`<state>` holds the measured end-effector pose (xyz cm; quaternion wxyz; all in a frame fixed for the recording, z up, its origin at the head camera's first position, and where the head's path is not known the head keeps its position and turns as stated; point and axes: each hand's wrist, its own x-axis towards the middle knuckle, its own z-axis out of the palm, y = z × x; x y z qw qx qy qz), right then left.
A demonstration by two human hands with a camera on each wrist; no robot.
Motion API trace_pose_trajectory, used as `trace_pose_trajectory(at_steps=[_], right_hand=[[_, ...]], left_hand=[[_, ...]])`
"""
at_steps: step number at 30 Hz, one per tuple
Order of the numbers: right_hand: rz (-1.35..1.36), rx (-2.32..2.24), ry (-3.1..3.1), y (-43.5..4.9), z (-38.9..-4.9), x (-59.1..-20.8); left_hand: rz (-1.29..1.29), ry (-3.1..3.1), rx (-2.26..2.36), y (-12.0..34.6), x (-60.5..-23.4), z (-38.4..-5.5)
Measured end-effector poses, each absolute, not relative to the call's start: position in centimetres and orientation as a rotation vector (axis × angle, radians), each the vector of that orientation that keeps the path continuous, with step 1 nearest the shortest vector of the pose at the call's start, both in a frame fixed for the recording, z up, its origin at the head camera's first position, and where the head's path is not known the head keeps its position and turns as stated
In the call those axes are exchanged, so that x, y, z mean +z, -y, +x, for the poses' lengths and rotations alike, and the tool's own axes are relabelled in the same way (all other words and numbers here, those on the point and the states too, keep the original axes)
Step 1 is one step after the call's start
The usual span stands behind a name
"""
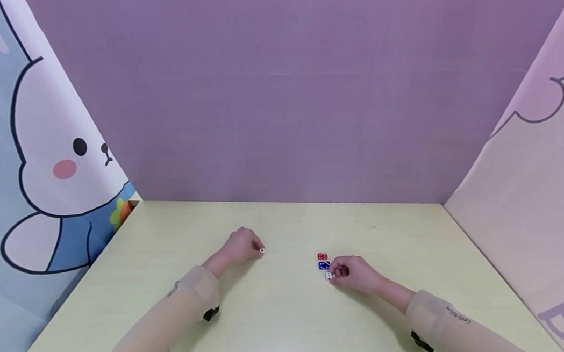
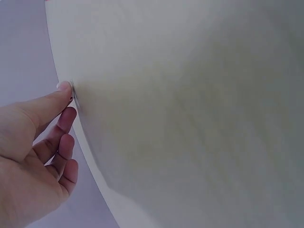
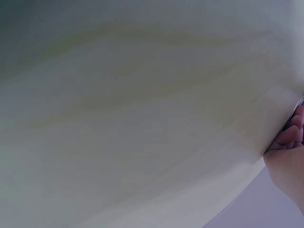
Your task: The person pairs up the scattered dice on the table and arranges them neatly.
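Observation:
In the head view my left hand (image 1: pixel 242 245) pinches a small white die (image 1: pixel 262 251) between thumb and fingertips, left of the table's middle. To the right, my right hand (image 1: pixel 358 274) holds another white die (image 1: pixel 329 276) with its thumb and fingers. Just behind that die lie blue dice (image 1: pixel 324 265) side by side, close to the right fingertips. Red dice (image 1: pixel 322 256) form a row behind the blue ones. The left wrist view has the left hand (image 2: pixel 42 142) with thumb and forefinger together; the right wrist view catches only part of the right hand (image 3: pixel 287 152).
A pale wooden table (image 1: pixel 281 327) carries everything. Behind it stands a purple panel (image 1: pixel 282 100). Printed cloth with a cartoon rabbit (image 1: pixel 61 130) hangs on the left, and a pale cloth (image 1: pixel 529 182) on the right. Pale, blurred material fills much of both wrist views.

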<state>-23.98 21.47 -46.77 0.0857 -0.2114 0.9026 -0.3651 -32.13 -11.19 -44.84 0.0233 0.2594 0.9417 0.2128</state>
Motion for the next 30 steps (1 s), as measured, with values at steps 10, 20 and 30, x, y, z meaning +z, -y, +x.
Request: trace_pose_trajectory(at_steps=[10,20,30], right_hand=[[-0.624,-1.086,-2.690,-21.6,-24.0,-46.9],[-0.653,-1.090,-2.695,-21.7,-24.0,-47.0],[-0.646,-1.085,-2.703,-21.6,-24.0,-46.9]], left_hand=[[0.808,-2.906,0.696,9.8,-44.9,-30.6],[0.861,-2.883,0.714,8.3,-45.1,-29.2],[0.894,-2.856,0.732,6.8,-45.0,-27.7]])
